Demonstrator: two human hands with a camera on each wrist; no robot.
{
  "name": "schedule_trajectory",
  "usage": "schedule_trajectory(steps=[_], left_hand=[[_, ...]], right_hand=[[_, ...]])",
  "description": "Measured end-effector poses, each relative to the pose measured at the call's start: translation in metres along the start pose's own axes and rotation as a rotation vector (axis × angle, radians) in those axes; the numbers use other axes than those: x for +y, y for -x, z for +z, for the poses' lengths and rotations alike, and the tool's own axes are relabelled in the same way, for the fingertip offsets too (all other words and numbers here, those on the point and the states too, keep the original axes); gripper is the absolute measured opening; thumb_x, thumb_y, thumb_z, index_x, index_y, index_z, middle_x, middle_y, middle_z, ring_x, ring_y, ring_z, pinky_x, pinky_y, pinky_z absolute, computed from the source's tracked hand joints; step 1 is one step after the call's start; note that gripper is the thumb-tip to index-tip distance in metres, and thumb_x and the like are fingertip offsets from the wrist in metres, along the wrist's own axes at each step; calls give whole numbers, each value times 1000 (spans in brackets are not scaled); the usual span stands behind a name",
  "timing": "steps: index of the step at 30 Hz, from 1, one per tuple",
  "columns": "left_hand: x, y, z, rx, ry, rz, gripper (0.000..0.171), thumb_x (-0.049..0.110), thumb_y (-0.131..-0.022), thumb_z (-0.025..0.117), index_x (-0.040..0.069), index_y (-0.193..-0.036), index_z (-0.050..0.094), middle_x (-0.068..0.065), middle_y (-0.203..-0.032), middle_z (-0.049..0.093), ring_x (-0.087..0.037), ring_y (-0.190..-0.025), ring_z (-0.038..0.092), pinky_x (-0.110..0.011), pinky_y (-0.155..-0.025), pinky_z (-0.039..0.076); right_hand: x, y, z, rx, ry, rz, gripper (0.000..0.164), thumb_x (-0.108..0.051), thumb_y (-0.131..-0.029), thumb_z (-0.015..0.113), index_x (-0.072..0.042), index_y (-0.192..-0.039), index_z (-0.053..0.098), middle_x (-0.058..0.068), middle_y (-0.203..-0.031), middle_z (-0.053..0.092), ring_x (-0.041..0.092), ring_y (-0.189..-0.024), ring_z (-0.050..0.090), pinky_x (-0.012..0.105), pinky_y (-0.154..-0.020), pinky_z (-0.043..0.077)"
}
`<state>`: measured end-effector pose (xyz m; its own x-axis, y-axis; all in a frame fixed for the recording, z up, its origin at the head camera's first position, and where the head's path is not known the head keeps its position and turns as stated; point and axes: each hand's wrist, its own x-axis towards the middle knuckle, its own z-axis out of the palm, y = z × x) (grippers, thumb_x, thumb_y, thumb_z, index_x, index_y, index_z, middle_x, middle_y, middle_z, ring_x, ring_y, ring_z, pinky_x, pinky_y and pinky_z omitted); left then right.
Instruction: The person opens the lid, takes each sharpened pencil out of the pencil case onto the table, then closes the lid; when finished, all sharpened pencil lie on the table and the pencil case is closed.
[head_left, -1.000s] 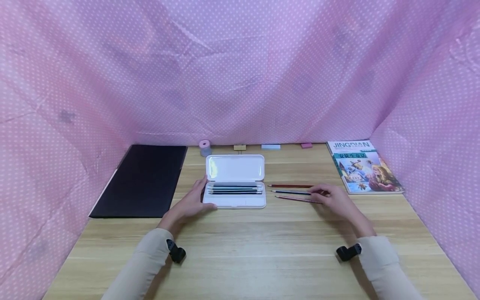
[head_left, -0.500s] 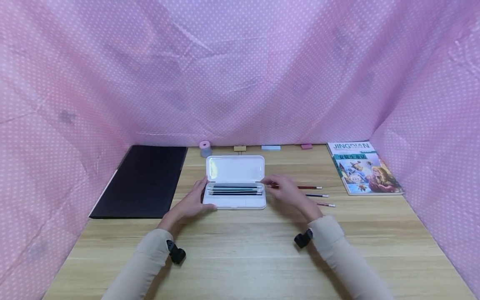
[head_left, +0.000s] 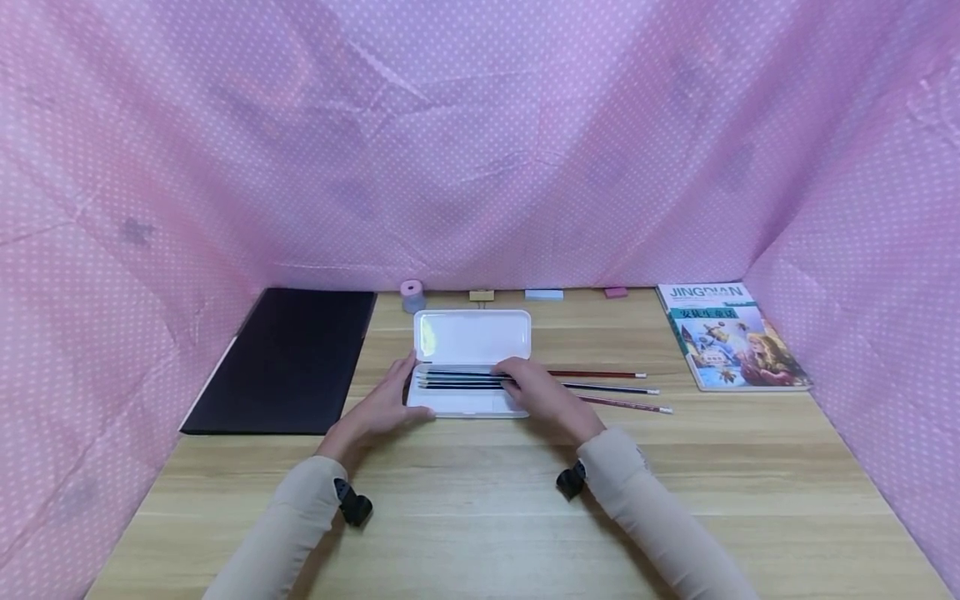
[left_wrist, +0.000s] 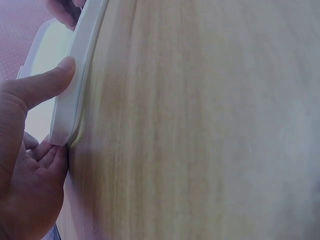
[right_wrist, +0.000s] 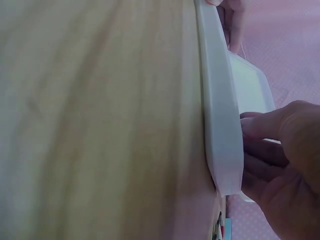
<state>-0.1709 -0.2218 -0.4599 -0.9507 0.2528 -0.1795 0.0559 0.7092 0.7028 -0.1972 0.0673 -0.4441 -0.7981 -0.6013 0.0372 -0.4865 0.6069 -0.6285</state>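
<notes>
An open white pencil case (head_left: 465, 404) stands on the table in the head view, its lid (head_left: 472, 335) tilted back. Dark and teal pencils (head_left: 457, 379) lie side by side inside it. My left hand (head_left: 386, 402) grips the case's left end, its thumb over the front wall in the left wrist view. My right hand (head_left: 536, 393) reaches into the case's right half, fingers bent over the pencils. In the right wrist view its thumb (right_wrist: 260, 125) and fingertips dip behind the case wall, so I cannot tell whether they pinch a pencil.
Right of the case lie a red pencil (head_left: 600, 374), a dark pencil (head_left: 615, 388) and a reddish patterned pencil (head_left: 626, 404). A black folder (head_left: 281, 362) is at left, a magazine (head_left: 731, 337) at right. Along the back are a pink-topped cylinder (head_left: 412, 296) and several small blocks.
My right hand has left the three loose pencils on the table and moved left, over the case's right end and onto the pencils inside. My left hand has stayed on the case.
</notes>
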Motion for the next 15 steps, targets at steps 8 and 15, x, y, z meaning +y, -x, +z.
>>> schedule_trajectory(steps=[8,15], left_hand=[[1,0,0,5,4,6,113,44,-70,77,25,-149,-2,-5,-149,16,-23,-136,16,-48,-110,13],[2,1,0,4,17,0,114,42,-69,78,25,-149,-1,-4,-148,18,-22,-135,18,-48,-110,12]], right_hand=[[2,-7,-3,-27,-6,86,26,-11,-93,53,-10,-118,61,1,-117,59,12,-110,52,33,-95,42],[8,-13,-5,2,-25,52,19,-7,-89,59,-12,-105,68,-1,-101,64,11,-95,57,29,-85,47]])
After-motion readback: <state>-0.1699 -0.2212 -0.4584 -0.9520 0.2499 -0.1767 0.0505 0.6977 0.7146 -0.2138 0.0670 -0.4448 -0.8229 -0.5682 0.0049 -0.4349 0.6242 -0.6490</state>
